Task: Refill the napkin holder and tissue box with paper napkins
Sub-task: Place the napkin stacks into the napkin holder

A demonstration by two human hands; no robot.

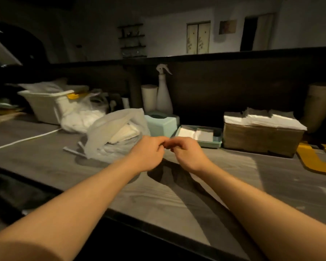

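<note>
Our left hand and right hand meet fingertip to fingertip, curled; whether they pinch anything we cannot tell. Just beyond the left lies the napkin bag (soft, light, slippery); we'd grip the stack's edges.

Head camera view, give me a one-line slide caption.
Left hand and right hand meet, fingers curled, above grey wooden counter, before napkin-filled translucent plastic bag.

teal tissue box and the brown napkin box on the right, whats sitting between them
In the head view, a shallow teal tray lies between the teal tissue box and the brown napkin box. It holds flat white napkins and a greyish piece.
</note>
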